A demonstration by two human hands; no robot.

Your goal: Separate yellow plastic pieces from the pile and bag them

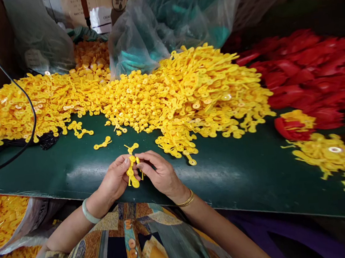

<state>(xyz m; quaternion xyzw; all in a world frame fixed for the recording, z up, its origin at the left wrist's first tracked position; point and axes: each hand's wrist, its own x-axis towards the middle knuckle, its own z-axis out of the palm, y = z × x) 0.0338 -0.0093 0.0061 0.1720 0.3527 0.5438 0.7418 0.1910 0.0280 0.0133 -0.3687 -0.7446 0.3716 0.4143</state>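
The left hand (pixel 117 173) is pinching a yellow piece (pixel 134 182) over the green table (pixel 241 171); the right hand (pixel 161 172) is pinching a small part (pixel 137 160) beside it, fingers partly hiding both. Red parts (pixel 296 77) are extending out of view.

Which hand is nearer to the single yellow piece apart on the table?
Left. The left hand is below and right of the yellow piece in view; the right hand is farther right.
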